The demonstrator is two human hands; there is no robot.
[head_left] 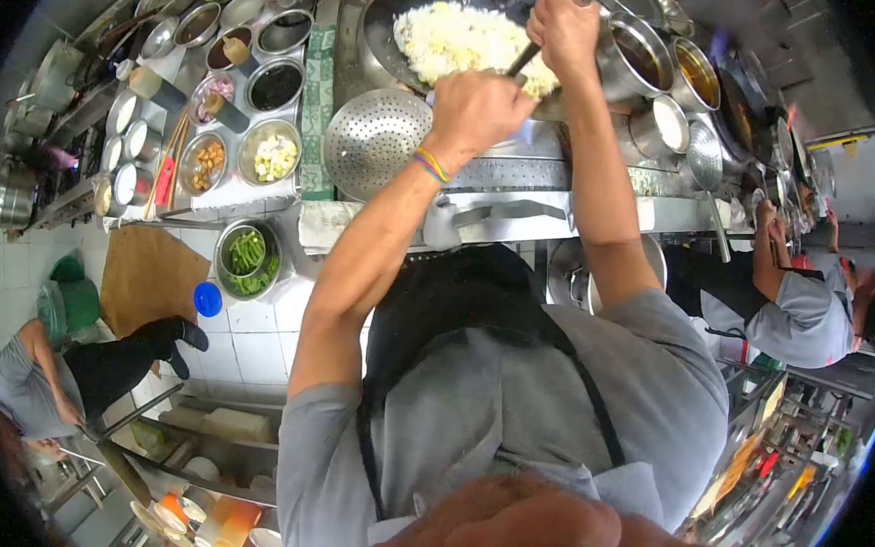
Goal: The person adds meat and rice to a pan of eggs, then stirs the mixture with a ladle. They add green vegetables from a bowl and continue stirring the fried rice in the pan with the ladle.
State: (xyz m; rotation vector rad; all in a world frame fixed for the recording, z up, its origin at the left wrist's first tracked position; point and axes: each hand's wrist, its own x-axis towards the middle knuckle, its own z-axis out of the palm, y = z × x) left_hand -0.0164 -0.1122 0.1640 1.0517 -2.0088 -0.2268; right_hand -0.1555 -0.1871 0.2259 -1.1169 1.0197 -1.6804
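Note:
My right hand (565, 29) is closed round a long dark utensil handle (527, 58) over the right side of the wok. The handle slants down to my left hand (479, 111), a fist at the wok's near edge. What my left hand grips is hidden under its fingers. A coloured band (431, 164) circles my left wrist. White and pale yellow rice-like food (452, 42) lies in the dark wok (381, 19). Just left of my left wrist rests a round perforated strainer (370, 141). A bluish cloth (538, 131) shows below and right of my left hand.
Left stands a counter with bowls, including diced white food (274, 157) and brown pieces (203, 162). Pots (639, 55) and a skimmer (704, 154) are at right. Green vegetables (247, 253) sit lower left. One person (41, 370) is at far left, others (806, 311) at right.

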